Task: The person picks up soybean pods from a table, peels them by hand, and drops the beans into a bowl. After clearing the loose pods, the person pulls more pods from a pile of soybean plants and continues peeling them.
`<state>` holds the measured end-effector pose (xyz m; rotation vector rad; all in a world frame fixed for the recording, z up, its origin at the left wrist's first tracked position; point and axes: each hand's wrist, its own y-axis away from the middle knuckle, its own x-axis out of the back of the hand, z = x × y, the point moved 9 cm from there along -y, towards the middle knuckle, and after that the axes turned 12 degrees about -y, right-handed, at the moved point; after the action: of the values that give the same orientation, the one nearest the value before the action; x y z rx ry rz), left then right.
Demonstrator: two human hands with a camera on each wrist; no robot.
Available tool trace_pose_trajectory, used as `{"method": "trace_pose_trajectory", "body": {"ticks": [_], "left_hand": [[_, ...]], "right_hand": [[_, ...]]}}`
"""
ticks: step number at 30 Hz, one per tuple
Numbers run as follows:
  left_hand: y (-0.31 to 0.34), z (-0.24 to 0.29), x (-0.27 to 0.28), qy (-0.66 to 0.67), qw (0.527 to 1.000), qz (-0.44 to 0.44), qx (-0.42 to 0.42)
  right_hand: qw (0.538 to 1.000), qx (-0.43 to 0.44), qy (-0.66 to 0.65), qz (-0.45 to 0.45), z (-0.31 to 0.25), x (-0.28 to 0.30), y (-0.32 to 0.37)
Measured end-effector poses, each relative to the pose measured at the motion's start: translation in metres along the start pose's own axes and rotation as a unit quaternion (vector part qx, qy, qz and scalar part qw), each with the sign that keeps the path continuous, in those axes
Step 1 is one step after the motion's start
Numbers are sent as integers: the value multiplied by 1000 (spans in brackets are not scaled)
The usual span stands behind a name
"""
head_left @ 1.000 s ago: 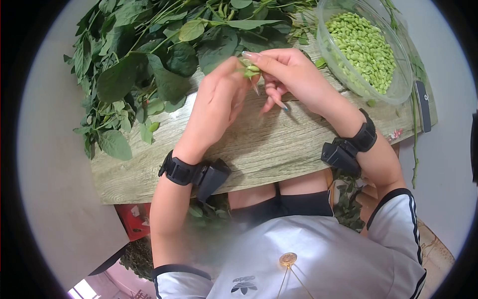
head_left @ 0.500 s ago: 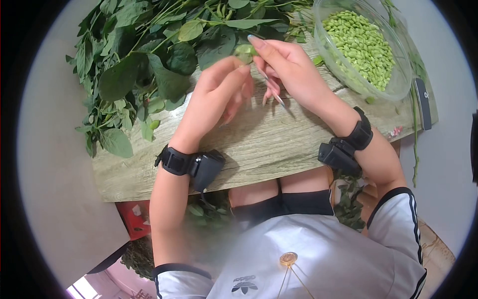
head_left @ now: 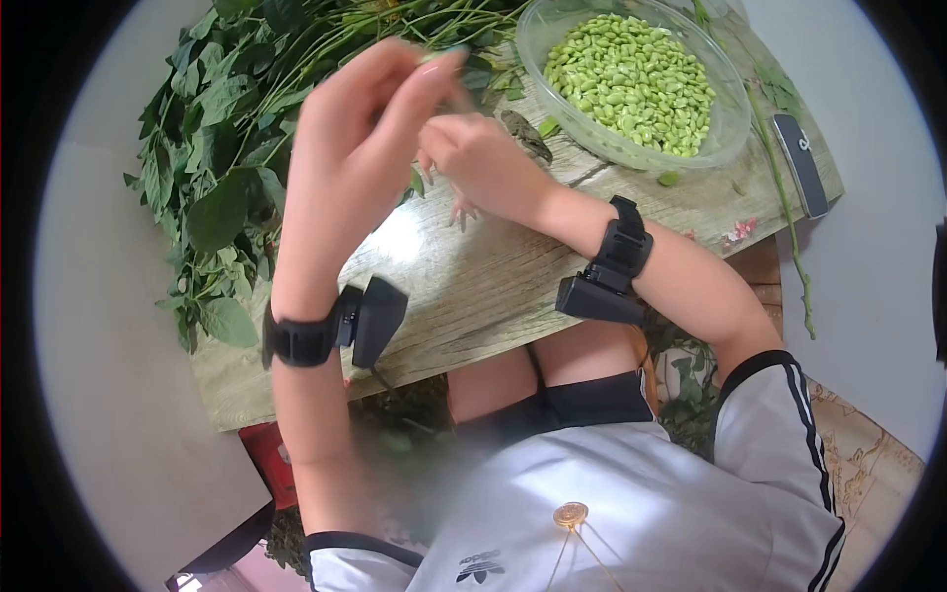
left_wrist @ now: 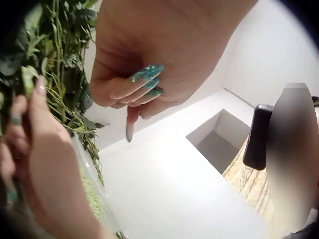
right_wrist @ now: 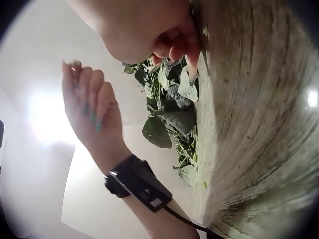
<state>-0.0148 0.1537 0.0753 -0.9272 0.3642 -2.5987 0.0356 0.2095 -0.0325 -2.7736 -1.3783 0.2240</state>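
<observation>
Head view first: the left hand (head_left: 360, 118) is up in the air to the left of the clear bowl (head_left: 720, 128), its fingers long and blurred. Whether anything sits at their tips, I can't tell. The right hand (head_left: 483, 168) is lower and closer to the bowl, just off its near-left rim, curled tight over the wooden tabletop (head_left: 473, 286). The bowl is heaped with shelled green beans (head_left: 631, 74). Leafy stalks (head_left: 227, 148) are piled well to its left.

The left wrist view gives what the head view hides. The left hand's outer fingers (left_wrist: 144, 74) are folded in, teal glitter nails showing, nothing under them. A pale green pod (left_wrist: 26, 79) stands at the right hand's fingertips and looks pinched there, against the stalks and just above the bowl's rim.

The right wrist view adds the low angle. The right hand's curled fingers hang right over the tabletop, long nails pointing down at the wood. The left hand is raised beyond, with a black wrist strap (right_wrist: 139, 186) clear below it.

As for writing, the white shirt (head_left: 631, 493) carries a black Adidas logo (head_left: 483, 564), wordmark included. A dark flat device (head_left: 801, 163) lies just right of the bowl with a small white mark, too small to read.
</observation>
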Motion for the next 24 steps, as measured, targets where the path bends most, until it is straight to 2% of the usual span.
{"method": "trace_pose_trajectory", "body": {"ticks": [1,2,4,5,7,8,10,11,12,13,14,15,18,19,20,21,22,24], "left_hand": [[-11,19,-10,-68,996,-4,-61],[-20,29,-17,-69,996,-5,-63],[-38,42,-39,-183,980,-43,-58],[-44,50,-45,-196,976,-24,-92],[-47,52,-52,-225,970,-31,-93],[-48,55,-56,-252,963,-38,-90],[-45,58,-65,-226,970,-60,-69],[-44,56,-70,-201,975,-78,-46],[-46,58,-75,-202,975,-79,-45],[-50,64,-78,-226,970,-53,-71],[-54,68,-80,-250,963,-27,-98],[-58,67,-84,-235,965,-37,-107],[-55,66,-90,-230,969,-26,-86],[-50,69,-92,-207,973,-28,-98],[-44,75,-94,-207,973,-31,-99],[-37,82,-103,-159,979,-85,-91],[-27,88,-115,-110,981,-137,-81],[-2,114,-140,35,980,-161,-110]], "right_hand": [[1000,6,-1,-4,3,1,-2],[1000,8,-2,-3,12,3,-5],[979,191,65,-14,-2,3,-4],[979,193,65,-12,-8,3,-3],[999,32,-24,0,10,6,-6],[999,34,-25,4,10,7,-7],[993,60,-105,-14,6,3,-6],[996,-13,-49,-70,10,-3,-3],[996,-12,-51,-70,14,-6,-4],[987,155,3,-40,-9,-7,-3],[947,317,57,-8,-37,-9,10],[946,319,56,-9,-39,-9,12],[969,227,95,-32,-31,-4,15],[969,227,95,-29,-18,-5,6],[986,162,3,-35,18,-10,-16],[991,95,-90,-40,29,-14,-24],[990,95,-92,-38,31,-12,-24],[998,-20,25,-51,14,-13,-10]]}}
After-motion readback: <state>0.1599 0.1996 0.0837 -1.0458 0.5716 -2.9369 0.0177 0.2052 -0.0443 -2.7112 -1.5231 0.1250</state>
